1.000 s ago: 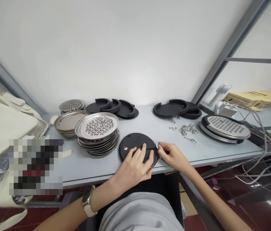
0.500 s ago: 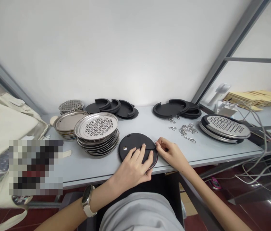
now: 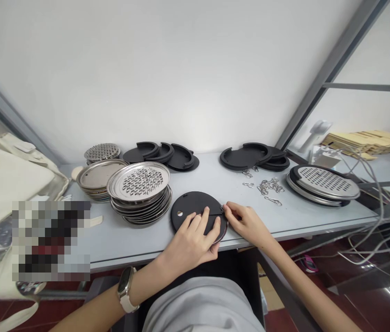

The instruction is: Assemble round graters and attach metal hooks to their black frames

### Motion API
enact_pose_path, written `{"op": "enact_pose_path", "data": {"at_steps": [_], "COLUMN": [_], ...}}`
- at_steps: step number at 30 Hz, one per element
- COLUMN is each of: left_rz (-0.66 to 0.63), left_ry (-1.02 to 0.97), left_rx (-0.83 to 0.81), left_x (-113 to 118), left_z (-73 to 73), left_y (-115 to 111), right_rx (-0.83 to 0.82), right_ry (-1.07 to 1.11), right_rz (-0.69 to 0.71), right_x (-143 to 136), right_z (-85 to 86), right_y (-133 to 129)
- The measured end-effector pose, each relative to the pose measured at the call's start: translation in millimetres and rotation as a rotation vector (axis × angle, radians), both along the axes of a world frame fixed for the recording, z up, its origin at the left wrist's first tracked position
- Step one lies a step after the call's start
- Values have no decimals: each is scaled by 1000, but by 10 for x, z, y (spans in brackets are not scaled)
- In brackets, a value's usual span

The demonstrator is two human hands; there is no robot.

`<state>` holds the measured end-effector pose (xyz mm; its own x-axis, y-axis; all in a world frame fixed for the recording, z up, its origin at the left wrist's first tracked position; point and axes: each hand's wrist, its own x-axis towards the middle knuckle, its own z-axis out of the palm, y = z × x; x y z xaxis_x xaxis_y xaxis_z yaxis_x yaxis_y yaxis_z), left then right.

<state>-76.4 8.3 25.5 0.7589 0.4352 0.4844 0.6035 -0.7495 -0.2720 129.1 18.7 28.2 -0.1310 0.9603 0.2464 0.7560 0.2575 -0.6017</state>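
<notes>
Right down to the lower centre of the frame, onto the black disc, lying flat on the table close by its front edge. Round, so without a long axis to read; better to follow the straight groove, running almost level from mid-disc to the right rim. Pressing on the lower right of the disc with the left hand, with fingers splayed and thumb tucked by the near edge. Gripping underneath too? Cannot tell! Over to the right hand, pinching between thumb and fingertips a small wire clip, largely hidden, right at the rim, just beside the groove's outer end. Nearer to that spot, then, with the right hand, reaching in from the right. Farther off, towards the right of the frame, strewn in loose wire clips, well apart from the disc.
</notes>
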Motion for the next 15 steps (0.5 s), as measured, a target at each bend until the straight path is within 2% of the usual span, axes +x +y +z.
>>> {"op": "enact_pose_path", "data": {"at_steps": [15], "left_rz": [-1], "left_ry": [0], "left_rx": [5], "left_x": [-6], "left_z": [2], "left_y": [4], "right_rx": [-9], "right_ry": [9], "right_rz": [14], "right_x": [16], "right_z": [-25], "right_y": [2]}}
